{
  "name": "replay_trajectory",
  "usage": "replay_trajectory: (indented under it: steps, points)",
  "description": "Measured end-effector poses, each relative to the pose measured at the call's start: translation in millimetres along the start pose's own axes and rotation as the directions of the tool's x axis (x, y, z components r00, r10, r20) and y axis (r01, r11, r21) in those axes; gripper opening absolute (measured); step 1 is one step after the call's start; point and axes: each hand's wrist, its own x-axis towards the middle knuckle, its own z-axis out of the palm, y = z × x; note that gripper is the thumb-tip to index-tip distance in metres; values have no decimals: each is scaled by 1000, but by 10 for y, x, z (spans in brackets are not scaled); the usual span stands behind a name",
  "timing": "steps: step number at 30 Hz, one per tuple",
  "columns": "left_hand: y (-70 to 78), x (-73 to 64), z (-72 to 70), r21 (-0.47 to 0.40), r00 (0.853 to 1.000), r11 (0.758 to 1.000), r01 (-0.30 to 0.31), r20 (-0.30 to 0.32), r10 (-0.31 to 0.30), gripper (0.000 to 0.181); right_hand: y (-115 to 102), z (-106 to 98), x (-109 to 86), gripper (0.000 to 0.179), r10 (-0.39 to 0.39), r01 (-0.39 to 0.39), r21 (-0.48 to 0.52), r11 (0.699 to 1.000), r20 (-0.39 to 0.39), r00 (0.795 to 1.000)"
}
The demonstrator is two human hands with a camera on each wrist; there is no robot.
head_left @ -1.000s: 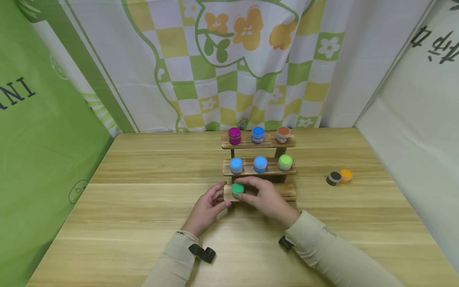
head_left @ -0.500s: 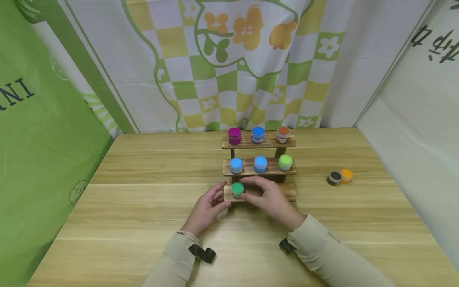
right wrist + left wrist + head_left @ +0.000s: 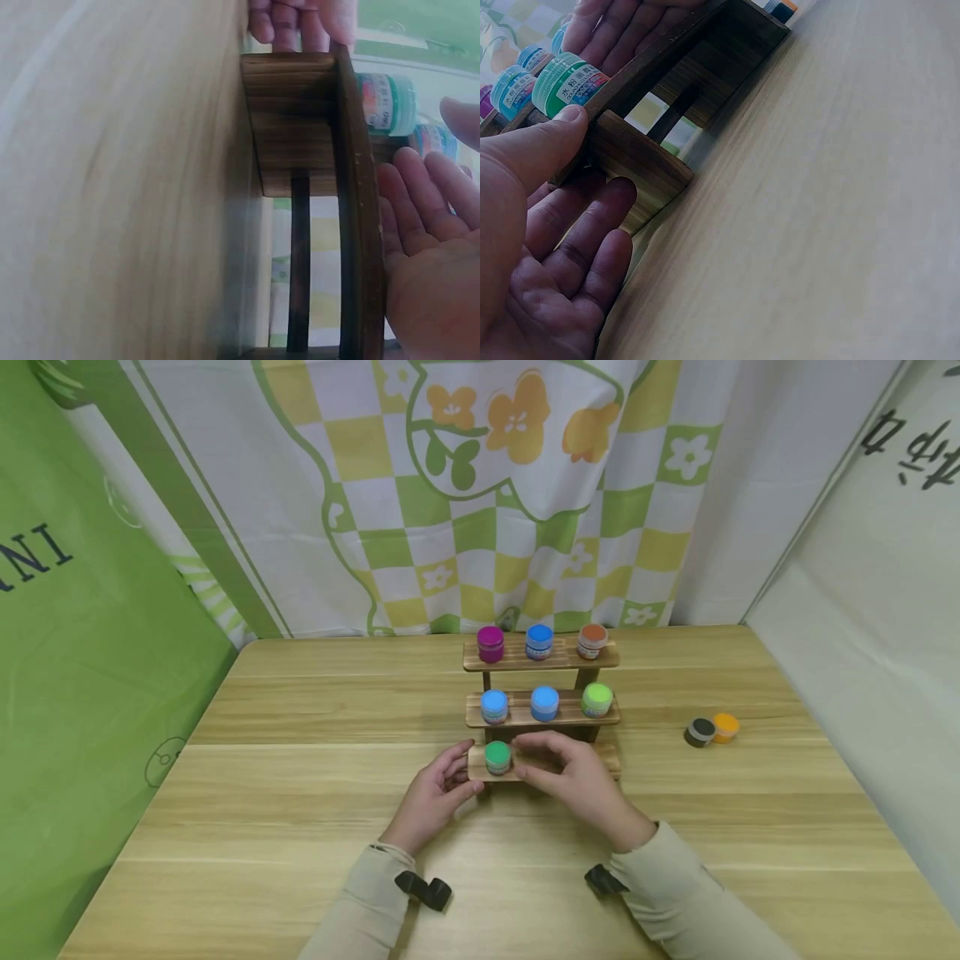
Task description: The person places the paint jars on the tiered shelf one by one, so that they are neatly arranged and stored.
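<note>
A three-tier wooden display stand [image 3: 517, 722] stands on the table. At the left end of its lowest shelf sits a green paint jar [image 3: 497, 758], upright. My left hand [image 3: 426, 803] holds that end of the shelf; in the left wrist view its thumb [image 3: 566, 124] lies on the shelf edge beside the jar, with fingers under and beside the end. My right hand [image 3: 581, 781] is just right of the green jar, apart from it, thumb and fingers spread around air. In the right wrist view the right hand's fingers [image 3: 420, 202] hold nothing.
The middle shelf carries a light blue jar [image 3: 493, 706], a blue jar [image 3: 544, 703] and a lime green jar [image 3: 597, 700]. Purple [image 3: 491, 645], blue [image 3: 539, 642] and brown [image 3: 592, 642] jars stand on top. Black [image 3: 700, 732] and orange [image 3: 724, 727] jars sit on the table to the right.
My right hand has let go of the green jar and drawn back to the right. The jar stays on the lowest shelf. My left hand has not moved.
</note>
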Motion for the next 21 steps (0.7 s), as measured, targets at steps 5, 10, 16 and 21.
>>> replay_trajectory:
  steps: [5,10,16,21]
  points:
    - [-6,-1,-2,4,1000,1000,0,-4,0,65,-11,-65,-22,33,16,-15,-8,1000,24,1000]
    - [-19,-7,1,9,1000,1000,2,-7,-2,65,-18,-149,-47,33,40,-39,-5,999,96,995]
    - [-3,-15,2,19,1000,1000,13,-9,-13,65,-8,-296,-73,35,20,-20,-4,1000,163,986]
    - [-6,-7,-3,23,1000,1000,12,-7,-11,65,-19,-434,-87,35,13,-28,65,997,230,973]
